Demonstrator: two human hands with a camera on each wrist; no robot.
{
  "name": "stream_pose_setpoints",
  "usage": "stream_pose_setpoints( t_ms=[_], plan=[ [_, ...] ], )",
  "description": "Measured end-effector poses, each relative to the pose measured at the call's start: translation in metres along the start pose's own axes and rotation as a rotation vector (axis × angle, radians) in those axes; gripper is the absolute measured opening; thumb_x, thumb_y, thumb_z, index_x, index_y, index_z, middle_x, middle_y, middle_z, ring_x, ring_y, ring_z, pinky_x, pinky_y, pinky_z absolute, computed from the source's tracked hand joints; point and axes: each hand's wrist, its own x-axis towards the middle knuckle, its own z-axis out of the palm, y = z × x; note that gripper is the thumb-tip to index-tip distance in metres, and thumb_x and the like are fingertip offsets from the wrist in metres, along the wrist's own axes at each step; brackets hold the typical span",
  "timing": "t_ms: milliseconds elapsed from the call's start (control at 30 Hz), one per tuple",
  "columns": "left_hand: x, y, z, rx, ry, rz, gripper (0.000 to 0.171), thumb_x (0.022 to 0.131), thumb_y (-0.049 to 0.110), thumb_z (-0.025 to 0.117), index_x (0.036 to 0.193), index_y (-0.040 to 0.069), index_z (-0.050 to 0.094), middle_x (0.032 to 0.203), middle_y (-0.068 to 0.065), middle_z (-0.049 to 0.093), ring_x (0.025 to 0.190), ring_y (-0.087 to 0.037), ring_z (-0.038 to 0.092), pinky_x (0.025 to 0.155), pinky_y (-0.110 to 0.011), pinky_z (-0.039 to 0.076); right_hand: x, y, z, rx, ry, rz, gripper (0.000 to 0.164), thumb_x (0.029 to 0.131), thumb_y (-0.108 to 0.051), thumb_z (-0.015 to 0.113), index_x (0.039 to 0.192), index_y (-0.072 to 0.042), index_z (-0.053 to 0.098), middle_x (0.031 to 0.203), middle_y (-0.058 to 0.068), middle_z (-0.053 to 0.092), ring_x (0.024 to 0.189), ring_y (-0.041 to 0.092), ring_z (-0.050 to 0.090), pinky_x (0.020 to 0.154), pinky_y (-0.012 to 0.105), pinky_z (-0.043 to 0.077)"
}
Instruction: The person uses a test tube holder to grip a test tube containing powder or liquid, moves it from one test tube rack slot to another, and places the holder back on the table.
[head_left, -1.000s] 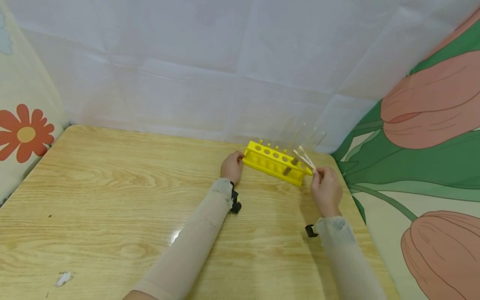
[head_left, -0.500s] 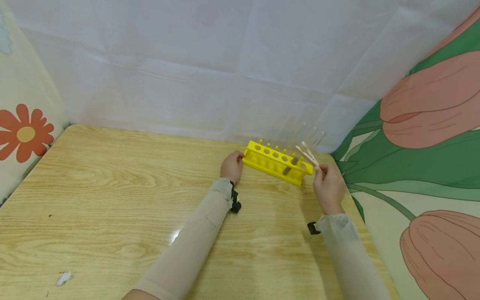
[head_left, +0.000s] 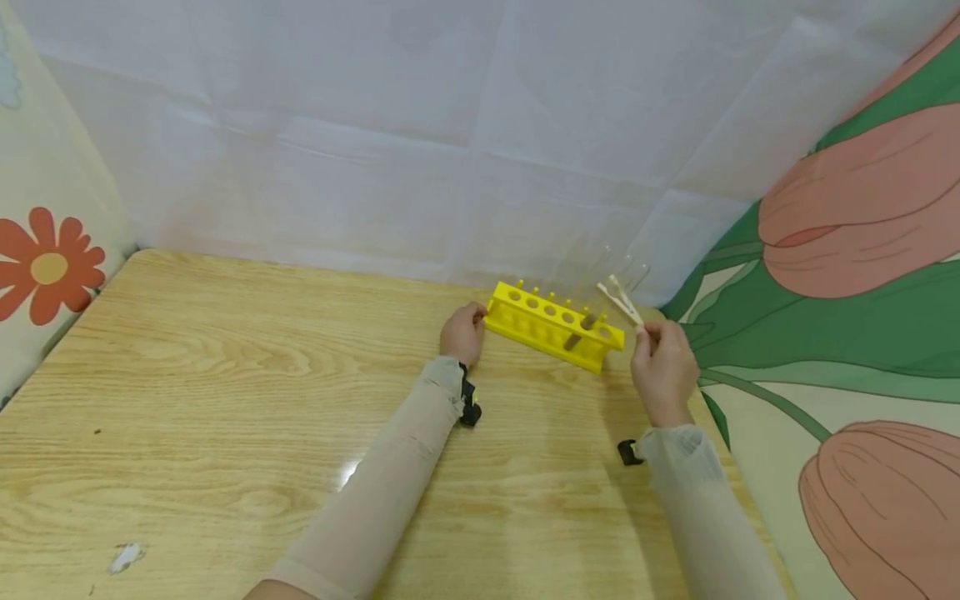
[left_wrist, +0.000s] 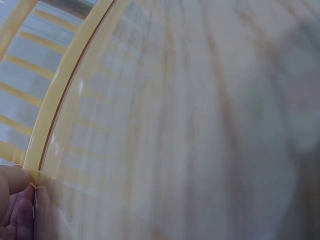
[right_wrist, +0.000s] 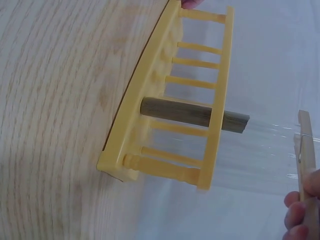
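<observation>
A yellow test tube rack stands toward the back right of the table. My left hand pinches its left end; in the left wrist view the thumb lies against the rack's base edge. A grey-brown rod stands through one hole near the rack's right end, its top poking above the upper plate. My right hand grips a wooden test tube clamp just right of the rack, with the clamp's prongs spread. Clear glass test tubes rise behind the rack's right end, overlapped by the clamp in this view.
A wood-grain table carries the rack. A white cloth hangs along its back edge. Close to the right hand is a flower-printed cloth, with another printed cloth at the left.
My right hand has shifted right and slightly farther back with the clamp, whose prongs have moved away from the rod. The left hand and rack stay in place.
</observation>
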Motion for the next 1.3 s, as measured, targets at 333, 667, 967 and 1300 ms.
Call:
stream_pose_setpoints(
  t_ms=[333,667,967,1300],
  plan=[
    [0.0,0.0,0.0,-0.007,-0.001,0.004,0.018,0.1,0.004,0.061,0.116,0.004,0.068,0.112,-0.014,0.07,0.105,-0.029,0.066,0.093,-0.042,0.053,0.003,-0.001,-0.002,0.013,0.029,-0.003,0.018,0.099,-0.009,0.064,0.1,0.009,0.064,0.088,0.025,0.062,0.073,0.043,0.059,0.062,0.055,0.046],
    [0.001,0.0,-0.003,-0.008,0.007,0.004,0.017,0.1,0.004,0.061,0.115,0.004,0.069,0.11,-0.014,0.07,0.102,-0.03,0.066,0.092,-0.042,0.054,0.008,-0.004,-0.005,0.019,0.06,-0.016,0.019,0.099,-0.011,0.064,0.099,0.009,0.064,0.088,0.026,0.062,0.072,0.044,0.06,0.06,0.057,0.046],
    [0.0,0.0,-0.004,-0.012,0.0,-0.001,0.018,0.1,0.004,0.061,0.116,0.003,0.068,0.111,-0.014,0.07,0.104,-0.029,0.066,0.093,-0.042,0.053,0.011,-0.005,-0.005,0.036,0.075,-0.035,0.02,0.1,-0.011,0.064,0.1,0.009,0.065,0.09,0.027,0.063,0.074,0.044,0.061,0.061,0.057,0.047],
    [0.001,0.0,-0.001,0.003,-0.005,-0.001,0.018,0.1,0.004,0.061,0.117,0.004,0.068,0.111,-0.014,0.07,0.104,-0.029,0.066,0.093,-0.041,0.053,0.013,-0.003,-0.005,0.037,0.089,-0.04,0.02,0.1,-0.011,0.064,0.101,0.01,0.065,0.089,0.027,0.063,0.073,0.044,0.061,0.06,0.056,0.047]
  ],
)
